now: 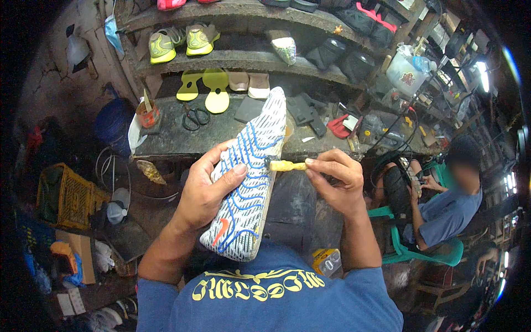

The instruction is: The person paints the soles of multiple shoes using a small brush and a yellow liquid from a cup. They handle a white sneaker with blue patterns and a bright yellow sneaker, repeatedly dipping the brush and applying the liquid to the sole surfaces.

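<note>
My left hand grips a white knit shoe with dark flecks, blue wavy lines and a red mark near its lower end. The shoe is held lengthwise with its narrow end toward the bench, my thumb across its side. My right hand pinches the yellowish handle of a small brush. The brush's dark tip touches the shoe along its right edge, near the middle, where the sole edge shows.
A cluttered bench holds black scissors, yellow insoles and a tin. Shoe shelves rise behind. A seated person works at right on a green chair. A yellow crate stands left.
</note>
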`<action>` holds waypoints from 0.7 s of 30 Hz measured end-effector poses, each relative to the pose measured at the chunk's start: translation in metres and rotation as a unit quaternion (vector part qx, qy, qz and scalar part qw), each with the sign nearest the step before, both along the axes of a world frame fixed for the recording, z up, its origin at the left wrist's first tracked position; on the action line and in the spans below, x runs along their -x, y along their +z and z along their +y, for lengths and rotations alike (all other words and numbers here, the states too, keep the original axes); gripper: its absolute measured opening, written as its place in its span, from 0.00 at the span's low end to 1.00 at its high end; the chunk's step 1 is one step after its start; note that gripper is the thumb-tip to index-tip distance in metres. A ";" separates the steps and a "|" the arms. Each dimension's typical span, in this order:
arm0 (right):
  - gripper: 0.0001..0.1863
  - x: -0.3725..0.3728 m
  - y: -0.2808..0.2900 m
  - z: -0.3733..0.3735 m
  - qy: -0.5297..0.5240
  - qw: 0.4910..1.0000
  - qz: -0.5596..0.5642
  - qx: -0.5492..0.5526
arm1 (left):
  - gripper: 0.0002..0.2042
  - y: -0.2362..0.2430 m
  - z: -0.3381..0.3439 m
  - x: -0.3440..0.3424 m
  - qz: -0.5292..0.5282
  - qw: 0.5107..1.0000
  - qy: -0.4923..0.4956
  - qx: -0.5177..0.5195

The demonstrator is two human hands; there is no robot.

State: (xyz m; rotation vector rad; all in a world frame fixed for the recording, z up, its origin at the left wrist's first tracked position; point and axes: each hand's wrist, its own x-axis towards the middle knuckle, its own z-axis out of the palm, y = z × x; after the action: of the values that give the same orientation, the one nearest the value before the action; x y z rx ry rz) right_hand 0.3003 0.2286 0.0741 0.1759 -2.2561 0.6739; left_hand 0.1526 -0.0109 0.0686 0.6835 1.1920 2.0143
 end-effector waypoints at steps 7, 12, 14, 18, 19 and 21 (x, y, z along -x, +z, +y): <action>0.14 -0.001 -0.003 -0.006 0.026 1.000 -0.007 0.004 | 0.23 -0.003 0.001 0.001 -0.006 1.000 0.019 -0.004; 0.14 -0.008 0.001 -0.009 0.046 0.997 -0.053 -0.020 | 0.24 -0.003 0.003 0.004 -0.017 0.999 0.029 -0.013; 0.14 -0.011 0.005 -0.005 0.064 0.996 -0.056 0.030 | 0.24 -0.004 0.004 0.003 -0.010 0.999 0.028 -0.016; 0.14 -0.008 0.008 0.002 0.018 0.998 -0.007 0.058 | 0.25 -0.004 0.003 0.002 0.009 0.999 0.028 -0.015; 0.14 -0.007 0.008 0.000 0.020 0.999 -0.006 0.033 | 0.25 -0.004 0.002 0.002 0.011 0.999 0.029 -0.014; 0.13 -0.005 0.006 -0.003 0.021 0.999 -0.033 0.002 | 0.25 -0.004 0.001 0.004 0.013 0.999 0.032 -0.021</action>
State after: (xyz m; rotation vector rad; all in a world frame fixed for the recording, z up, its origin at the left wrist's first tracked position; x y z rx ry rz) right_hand 0.3056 0.2258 0.0805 0.2016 -2.3193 0.7149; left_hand 0.1491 -0.0097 0.0649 0.7011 1.2031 2.0945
